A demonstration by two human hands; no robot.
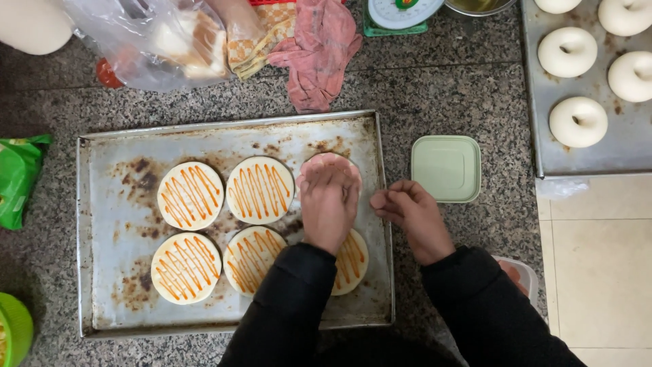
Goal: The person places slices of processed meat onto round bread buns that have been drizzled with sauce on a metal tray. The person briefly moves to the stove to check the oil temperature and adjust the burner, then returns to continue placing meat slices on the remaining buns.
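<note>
A worn metal baking tray lies on the granite counter. On it are several round flat dough discs striped with orange sauce, such as the upper left disc and the upper middle disc. My left hand lies flat, fingers together, pressing a pink round slice onto the upper right disc. A lower right sauced disc is partly hidden under my left forearm. My right hand hovers over the tray's right rim, fingers loosely curled, apparently holding nothing.
A pale green lidded box sits right of the tray. A second tray at top right carries white dough rings. A pink cloth, a clear plastic bag, a scale and a green packet surround the work.
</note>
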